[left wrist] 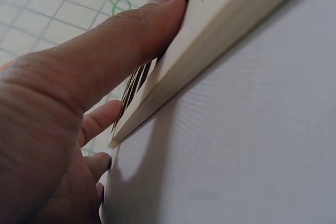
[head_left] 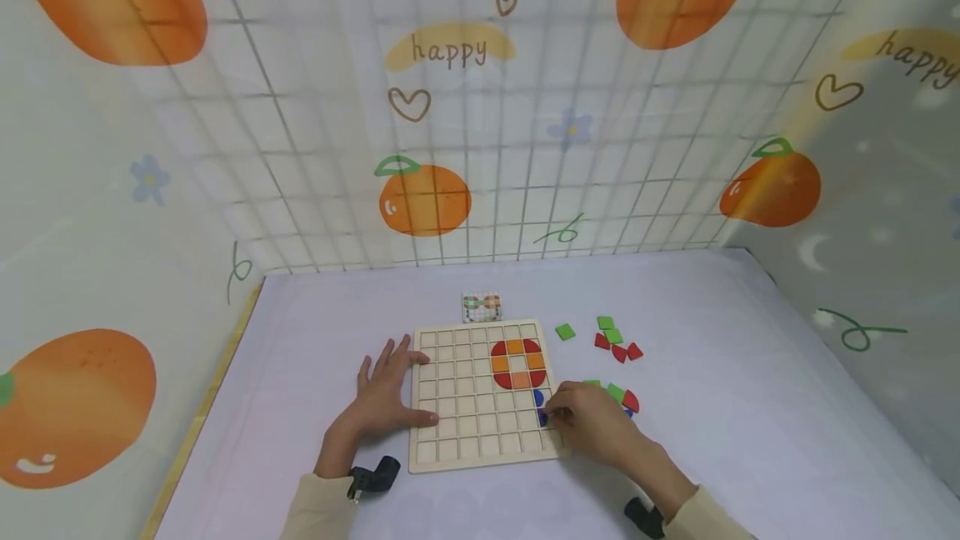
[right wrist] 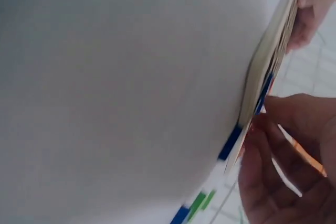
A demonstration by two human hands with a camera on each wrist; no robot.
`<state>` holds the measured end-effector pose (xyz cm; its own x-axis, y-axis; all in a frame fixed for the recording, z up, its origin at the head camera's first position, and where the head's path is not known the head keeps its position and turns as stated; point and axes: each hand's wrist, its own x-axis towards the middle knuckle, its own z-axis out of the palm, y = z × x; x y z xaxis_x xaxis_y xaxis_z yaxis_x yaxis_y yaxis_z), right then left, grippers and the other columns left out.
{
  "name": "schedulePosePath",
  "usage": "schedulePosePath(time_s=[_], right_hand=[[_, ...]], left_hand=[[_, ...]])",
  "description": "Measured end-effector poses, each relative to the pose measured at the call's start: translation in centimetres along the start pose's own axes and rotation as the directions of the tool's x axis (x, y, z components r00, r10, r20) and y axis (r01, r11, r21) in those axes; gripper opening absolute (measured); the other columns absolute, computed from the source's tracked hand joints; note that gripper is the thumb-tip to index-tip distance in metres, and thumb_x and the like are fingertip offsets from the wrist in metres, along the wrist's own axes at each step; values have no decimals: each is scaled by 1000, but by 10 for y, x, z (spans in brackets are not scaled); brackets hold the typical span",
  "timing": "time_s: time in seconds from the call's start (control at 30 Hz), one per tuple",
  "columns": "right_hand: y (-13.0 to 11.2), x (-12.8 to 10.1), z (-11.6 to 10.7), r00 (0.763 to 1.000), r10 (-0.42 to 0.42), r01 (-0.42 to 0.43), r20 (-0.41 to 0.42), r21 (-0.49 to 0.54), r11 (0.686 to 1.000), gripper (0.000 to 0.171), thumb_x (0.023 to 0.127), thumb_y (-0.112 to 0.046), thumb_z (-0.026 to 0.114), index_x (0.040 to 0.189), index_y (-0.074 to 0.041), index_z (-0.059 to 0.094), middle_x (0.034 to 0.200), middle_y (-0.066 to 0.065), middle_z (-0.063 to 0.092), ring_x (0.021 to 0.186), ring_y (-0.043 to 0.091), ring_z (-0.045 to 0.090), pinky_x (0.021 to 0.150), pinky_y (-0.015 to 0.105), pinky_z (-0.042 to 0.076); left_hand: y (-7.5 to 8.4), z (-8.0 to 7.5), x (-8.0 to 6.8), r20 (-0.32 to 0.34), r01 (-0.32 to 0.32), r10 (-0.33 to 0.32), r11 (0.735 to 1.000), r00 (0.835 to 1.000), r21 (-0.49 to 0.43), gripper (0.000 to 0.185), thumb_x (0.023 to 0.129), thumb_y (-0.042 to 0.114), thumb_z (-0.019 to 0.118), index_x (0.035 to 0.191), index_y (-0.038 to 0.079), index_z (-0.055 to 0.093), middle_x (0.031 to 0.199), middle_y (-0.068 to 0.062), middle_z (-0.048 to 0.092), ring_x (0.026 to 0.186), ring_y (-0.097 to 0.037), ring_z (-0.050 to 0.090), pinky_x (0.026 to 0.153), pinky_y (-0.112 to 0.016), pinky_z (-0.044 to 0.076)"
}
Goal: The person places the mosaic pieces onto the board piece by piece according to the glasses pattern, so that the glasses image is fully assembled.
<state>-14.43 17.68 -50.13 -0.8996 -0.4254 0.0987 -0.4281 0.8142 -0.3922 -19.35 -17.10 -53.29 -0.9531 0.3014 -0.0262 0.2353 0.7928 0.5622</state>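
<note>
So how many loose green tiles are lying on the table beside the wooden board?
5 that show: one green tile alone just right of the wooden board, two touching further right, and two just beyond the right hand. That hand may hide more.

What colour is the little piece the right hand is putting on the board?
Blue, clearest in the head view.

Bright, even light with soft shadows; the head view bends at its edges, and the right wrist view is blurred.
</note>
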Motion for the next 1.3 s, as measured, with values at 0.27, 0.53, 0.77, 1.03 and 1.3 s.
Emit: schedulePosePath(time_s=[0.27, 0.53, 0.77, 1.03, 1.3], right_hand=[[22, -6, -8, 984, 163, -175, -78, -194, 965, 30, 72, -16, 88, 100, -12, 78, 95, 1, 63, 87, 17, 54, 74, 30, 55], [26, -10, -11, 987, 158, -160, -28, -107, 981, 22, 74, -15, 87, 95, -15, 79, 87, -7, 62, 80, 9, 56, 75, 27, 55], [21, -9, -8, 993, 105, -105, 54, 2, 994, 18, 76, -10, 84, 93, -15, 78, 84, -11, 61, 75, 6, 52, 69, 21, 52], [14, -8, -12, 992, 119, -127, 47, 255, 959, 16, 84, -6, 76, 99, -13, 74, 78, -12, 59, 68, 9, 52, 58, 22, 48], [-9, -6, -4, 994, 45, -85, 98, 467, 880, 11, 87, -7, 74, 97, -12, 75, 82, -10, 64, 71, 11, 59, 62, 24, 54]], left_hand=[[-1, 2, -2, 9, 16, -16, 1000, 1000, 15, 91, 56, 60, 88, 130, 26, 48, 163, -12, 10, 149, -33, -1, 113, -59, -10], [-1, 3, -2, -4, 9, -9, 1000, 1000, 8, 90, 57, 58, 88, 130, 25, 48, 163, -12, 12, 149, -34, -1, 112, -60, -10], [0, 2, -1, 12, 15, -15, 1000, 1000, 9, 89, 57, 58, 88, 130, 25, 48, 164, -12, 9, 149, -34, -3, 112, -58, -11], [0, 2, 0, 19, 15, -15, 1000, 1000, 9, 90, 57, 59, 88, 130, 24, 48, 164, -12, 8, 149, -34, -3, 112, -58, -12], [-1, 1, 1, 14, 4, -4, 1000, 1000, 6, 90, 57, 60, 88, 130, 23, 50, 164, -12, 9, 149, -34, -2, 112, -59, -11]])
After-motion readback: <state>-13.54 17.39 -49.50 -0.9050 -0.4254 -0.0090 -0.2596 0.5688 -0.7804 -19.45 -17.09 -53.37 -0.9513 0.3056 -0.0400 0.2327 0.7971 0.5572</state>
